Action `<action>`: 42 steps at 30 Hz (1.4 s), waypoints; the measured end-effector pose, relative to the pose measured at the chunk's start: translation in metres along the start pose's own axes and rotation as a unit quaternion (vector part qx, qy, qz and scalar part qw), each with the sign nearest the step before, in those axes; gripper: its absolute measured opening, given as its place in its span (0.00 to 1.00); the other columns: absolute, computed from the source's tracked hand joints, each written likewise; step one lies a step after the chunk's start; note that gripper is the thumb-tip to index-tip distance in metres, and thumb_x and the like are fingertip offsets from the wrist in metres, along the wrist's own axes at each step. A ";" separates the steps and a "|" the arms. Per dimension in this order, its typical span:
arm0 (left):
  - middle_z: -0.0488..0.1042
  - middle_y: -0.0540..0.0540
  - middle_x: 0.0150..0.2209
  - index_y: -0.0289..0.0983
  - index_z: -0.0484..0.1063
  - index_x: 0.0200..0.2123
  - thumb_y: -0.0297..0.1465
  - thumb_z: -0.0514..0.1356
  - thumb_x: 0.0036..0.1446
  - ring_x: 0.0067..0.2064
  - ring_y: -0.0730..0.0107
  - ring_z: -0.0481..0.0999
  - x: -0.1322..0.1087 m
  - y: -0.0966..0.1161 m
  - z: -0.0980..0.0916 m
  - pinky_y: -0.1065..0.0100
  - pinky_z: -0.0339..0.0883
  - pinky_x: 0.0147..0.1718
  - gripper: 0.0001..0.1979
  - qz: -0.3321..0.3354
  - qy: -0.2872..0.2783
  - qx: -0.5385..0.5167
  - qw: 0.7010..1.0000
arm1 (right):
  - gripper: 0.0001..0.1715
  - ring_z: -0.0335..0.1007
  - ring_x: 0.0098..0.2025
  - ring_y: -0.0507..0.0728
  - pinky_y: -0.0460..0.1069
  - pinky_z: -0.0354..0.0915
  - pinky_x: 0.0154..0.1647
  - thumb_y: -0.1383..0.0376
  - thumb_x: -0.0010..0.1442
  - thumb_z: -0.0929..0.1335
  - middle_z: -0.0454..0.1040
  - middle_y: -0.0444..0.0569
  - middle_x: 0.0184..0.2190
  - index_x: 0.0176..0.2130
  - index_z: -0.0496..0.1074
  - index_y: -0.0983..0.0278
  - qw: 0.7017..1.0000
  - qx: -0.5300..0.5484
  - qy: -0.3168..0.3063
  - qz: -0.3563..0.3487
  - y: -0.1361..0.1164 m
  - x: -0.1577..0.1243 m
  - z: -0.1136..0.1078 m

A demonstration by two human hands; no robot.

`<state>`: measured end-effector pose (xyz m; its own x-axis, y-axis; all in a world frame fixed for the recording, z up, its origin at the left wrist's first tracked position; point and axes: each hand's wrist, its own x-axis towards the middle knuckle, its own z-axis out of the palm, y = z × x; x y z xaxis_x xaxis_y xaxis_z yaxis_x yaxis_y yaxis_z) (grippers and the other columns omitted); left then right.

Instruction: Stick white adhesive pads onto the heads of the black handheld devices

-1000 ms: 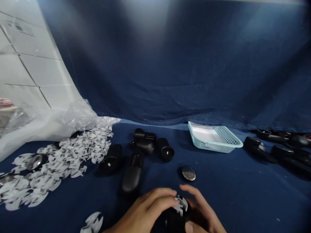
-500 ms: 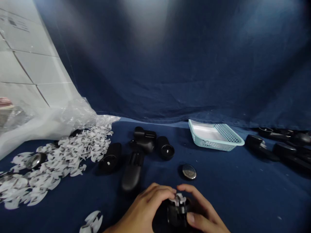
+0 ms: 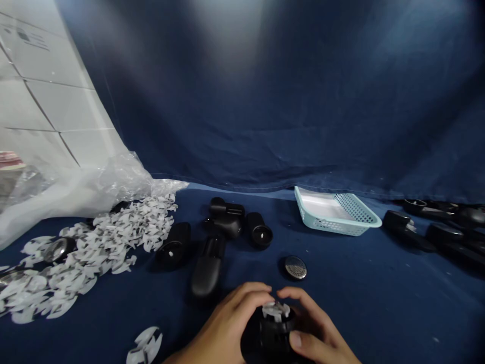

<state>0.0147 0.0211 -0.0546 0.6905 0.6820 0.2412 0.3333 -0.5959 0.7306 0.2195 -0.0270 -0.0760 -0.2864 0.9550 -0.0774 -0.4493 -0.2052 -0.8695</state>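
One black cylinder (image 3: 267,339) is in hand. How is it held?

The left hand (image 3: 227,323) and right hand (image 3: 318,323) are both closed around it, fingers curled over its sides, with a white paper scrap (image 3: 276,311) sitting on its top end.

Which way does it point?

The end with the scrap faces up and slightly away. The long axis runs down toward the person, and the lower part is cut off by the picture's edge.

How much is done?

Only this piece is in hand. Ahead of the hands, a black handle (image 3: 207,268), a round mesh disc (image 3: 295,267) and a pale blue basket (image 3: 322,228) sit on the blue cloth (image 3: 379,313). More black pieces (image 3: 445,242) lie far right, and a heap of paper scraps (image 3: 129,237) lies left.
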 end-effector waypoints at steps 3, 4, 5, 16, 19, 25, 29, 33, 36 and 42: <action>0.64 0.42 0.61 0.47 0.59 0.60 0.31 0.74 0.42 0.59 0.51 0.67 -0.001 -0.003 0.001 0.57 0.63 0.58 0.43 -0.016 0.001 -0.007 1.000 | 0.23 0.71 0.43 0.57 0.49 0.61 0.45 0.56 0.49 0.76 0.77 0.43 0.40 0.46 0.72 0.51 1.000 0.001 -0.007 -0.004 0.000 0.001 -0.002; 0.63 0.41 0.61 0.47 0.57 0.62 0.32 0.74 0.42 0.60 0.50 0.66 -0.001 -0.005 0.002 0.55 0.62 0.58 0.45 -0.020 0.002 -0.008 1.000 | 0.23 0.72 0.43 0.57 0.50 0.61 0.45 0.56 0.50 0.76 0.77 0.43 0.40 0.46 0.72 0.52 1.000 -0.001 -0.008 -0.004 0.001 0.002 -0.003; 0.63 0.41 0.61 0.47 0.57 0.62 0.32 0.73 0.42 0.60 0.49 0.66 0.000 -0.008 0.003 0.54 0.62 0.58 0.45 -0.016 0.001 -0.011 1.000 | 0.23 0.72 0.43 0.57 0.50 0.61 0.45 0.56 0.50 0.76 0.77 0.43 0.40 0.46 0.72 0.52 1.000 -0.004 -0.007 -0.002 0.001 0.002 -0.004; 0.65 0.43 0.59 0.47 0.61 0.56 0.33 0.74 0.42 0.57 0.54 0.69 0.000 -0.013 0.005 0.61 0.65 0.55 0.38 0.037 0.011 -0.037 0.999 | 0.24 0.72 0.43 0.57 0.50 0.61 0.45 0.56 0.50 0.76 0.77 0.42 0.40 0.47 0.71 0.52 1.000 -0.015 0.003 0.009 -0.001 0.001 -0.005; 0.64 0.42 0.59 0.48 0.56 0.59 0.34 0.74 0.41 0.57 0.52 0.70 0.001 -0.026 0.010 0.59 0.67 0.54 0.44 0.071 0.005 -0.035 0.997 | 0.24 0.72 0.46 0.58 0.51 0.61 0.49 0.56 0.53 0.74 0.77 0.43 0.43 0.49 0.70 0.50 1.000 -0.022 -0.003 0.009 -0.003 0.001 -0.005; 0.62 0.41 0.61 0.49 0.51 0.64 0.34 0.72 0.43 0.57 0.50 0.69 -0.001 -0.034 0.015 0.57 0.67 0.54 0.48 0.045 -0.002 -0.025 0.999 | 0.23 0.70 0.53 0.60 0.53 0.59 0.56 0.55 0.54 0.74 0.77 0.42 0.48 0.50 0.72 0.47 0.999 -0.049 0.002 -0.006 -0.007 0.001 -0.003; 0.62 0.40 0.61 0.49 0.51 0.64 0.34 0.73 0.41 0.58 0.48 0.68 -0.001 -0.034 0.015 0.54 0.66 0.55 0.49 0.048 -0.003 -0.016 0.999 | 0.18 0.69 0.52 0.59 0.52 0.59 0.55 0.55 0.55 0.73 0.77 0.42 0.46 0.47 0.75 0.47 0.993 -0.111 -0.003 -0.030 -0.007 0.003 -0.005; 0.61 0.40 0.61 0.50 0.51 0.64 0.34 0.72 0.41 0.58 0.46 0.67 0.000 -0.035 0.015 0.53 0.66 0.56 0.49 0.037 -0.009 -0.008 0.999 | 0.19 0.68 0.52 0.61 0.54 0.60 0.55 0.54 0.56 0.72 0.76 0.43 0.47 0.48 0.74 0.48 0.991 -0.128 -0.023 -0.040 -0.004 0.004 -0.010; 0.62 0.41 0.61 0.49 0.53 0.63 0.32 0.73 0.41 0.57 0.48 0.69 0.002 -0.028 0.012 0.56 0.68 0.53 0.48 0.032 -0.006 -0.025 0.999 | 0.22 0.68 0.55 0.62 0.55 0.57 0.58 0.54 0.56 0.72 0.76 0.43 0.49 0.51 0.72 0.47 0.995 -0.099 -0.004 -0.023 -0.003 0.002 -0.008; 0.65 0.44 0.58 0.47 0.62 0.56 0.26 0.72 0.44 0.57 0.55 0.69 0.001 -0.004 0.005 0.61 0.64 0.56 0.37 0.000 0.018 -0.074 0.997 | 0.28 0.71 0.51 0.62 0.56 0.59 0.56 0.52 0.52 0.75 0.77 0.44 0.47 0.53 0.70 0.46 0.997 -0.071 0.031 0.014 -0.005 -0.002 -0.001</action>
<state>0.0173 0.0221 -0.0599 0.6655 0.6989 0.2620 0.2339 -0.5286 0.8160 0.2236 -0.0277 -0.0716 -0.2429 0.9615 -0.1283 -0.3172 -0.2038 -0.9262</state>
